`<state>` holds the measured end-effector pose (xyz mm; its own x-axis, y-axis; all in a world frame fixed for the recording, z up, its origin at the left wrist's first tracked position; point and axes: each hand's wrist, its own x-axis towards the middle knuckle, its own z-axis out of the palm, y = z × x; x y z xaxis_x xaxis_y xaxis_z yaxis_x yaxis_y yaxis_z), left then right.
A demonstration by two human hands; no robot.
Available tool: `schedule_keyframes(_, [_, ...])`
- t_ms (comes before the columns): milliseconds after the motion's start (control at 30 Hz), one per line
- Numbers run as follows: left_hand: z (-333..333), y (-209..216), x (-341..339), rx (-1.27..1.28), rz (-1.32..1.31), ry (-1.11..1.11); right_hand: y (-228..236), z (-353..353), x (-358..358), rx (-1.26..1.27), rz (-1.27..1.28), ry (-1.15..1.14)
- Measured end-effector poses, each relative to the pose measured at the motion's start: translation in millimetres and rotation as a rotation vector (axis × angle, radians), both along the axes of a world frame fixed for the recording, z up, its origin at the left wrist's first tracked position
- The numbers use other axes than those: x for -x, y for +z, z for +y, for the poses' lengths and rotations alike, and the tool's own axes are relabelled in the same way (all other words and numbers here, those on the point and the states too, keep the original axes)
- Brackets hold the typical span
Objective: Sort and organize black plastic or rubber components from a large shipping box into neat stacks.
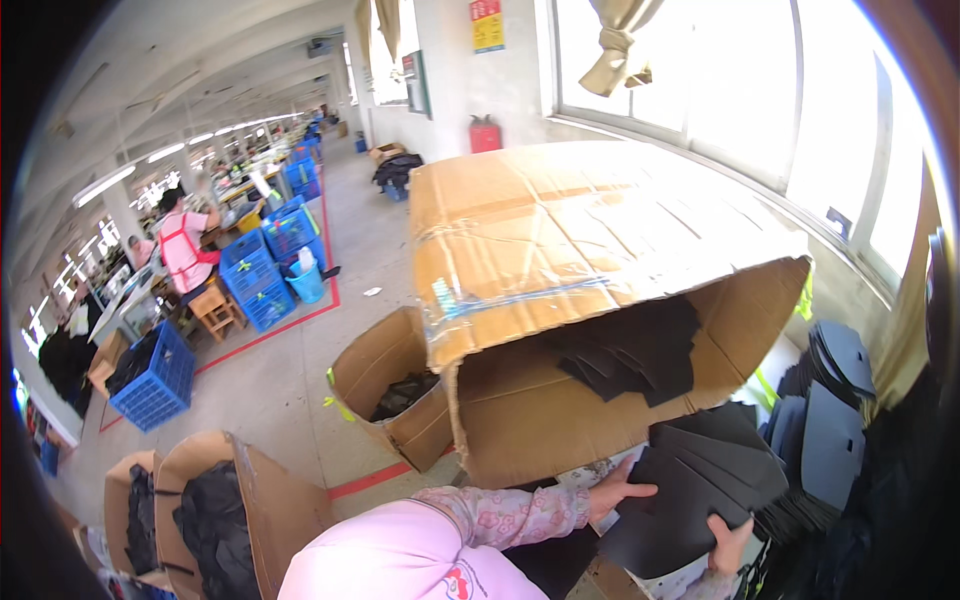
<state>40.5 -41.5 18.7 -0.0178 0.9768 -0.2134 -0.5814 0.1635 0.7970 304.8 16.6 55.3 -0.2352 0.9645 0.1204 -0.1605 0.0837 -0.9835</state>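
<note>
A fanned stack of flat black panels (690, 490) lies between my two hands, at the lower right. My left hand (612, 490) closes on the stack's left edge, with the thumb on top. At the lower right edge, my right hand (730, 542) grips the same stack; part of it is hidden under the panels. Just beyond is a large cardboard box (540, 430) tipped on its side, its open end toward me. More loose black panels (640, 350) lie fanned out inside it.
Stacked dark panels with slots (820, 440) stand to my right below the window. A smaller carton (390, 360) with black pieces sits left of the big box. Open cartons (240, 490) hold black material at lower left. Farther off, a seated person (182, 245) works beside blue crates (255, 275).
</note>
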Motion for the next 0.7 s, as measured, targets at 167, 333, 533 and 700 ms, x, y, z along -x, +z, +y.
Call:
schedule_keyframes(167, [-4, 63, 31, -0.366, 0.481, -0.086, 5, 5, -24, -0.145, -0.042, 0.003])
schedule_keyframes(333, [2, 50, 45, -0.667, 0.598, -0.076, 45, -10, -22, -0.429, -0.612, 0.113])
schedule_keyframes(533, [-6, 42, 50, -0.688, 0.665, -0.113, 45, -37, 4, -0.151, -0.423, 0.12])
schedule_keyframes(700, [6, 27, 42, -0.723, 0.723, 0.006, 29, -5, -10, -0.598, -1.045, 0.068])
